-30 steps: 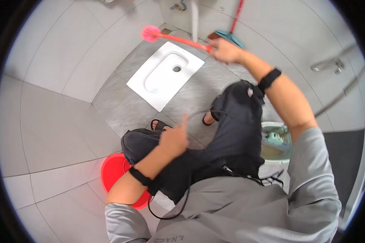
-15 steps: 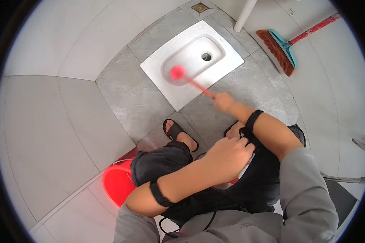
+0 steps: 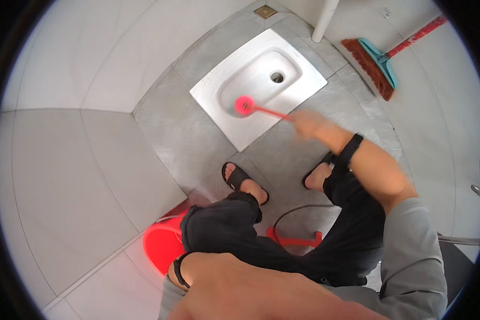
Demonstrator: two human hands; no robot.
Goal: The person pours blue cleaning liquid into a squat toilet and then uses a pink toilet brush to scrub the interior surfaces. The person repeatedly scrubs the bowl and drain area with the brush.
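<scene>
My right hand [image 3: 310, 127], smeared by motion, grips the thin handle of a red toilet brush [image 3: 245, 105]. The brush's round, bristly head is over the near-left end of the bowl of a white squat toilet [image 3: 233, 131]. Whether the bristles touch the ceramic, I cannot tell. Close to the camera at the lower edge is my left hand [image 3: 272, 290], large in the picture, in front of my body. Its fingers are cut off or blurred, so their state is hidden.
A red bucket [image 3: 162, 248] stands left of my legs. Between my legs is a red plastic object [image 3: 295, 241] with a dark cable or hose. A broom [image 3: 376, 61] leans at the right wall, near a white pipe [image 3: 325, 21]. A floor drain [image 3: 265, 11] lies beyond the toilet.
My left hand has come back from above my right thigh toward the camera. The brush head has shifted slightly right and nearer, still over the bowl. My right hand moved right.
</scene>
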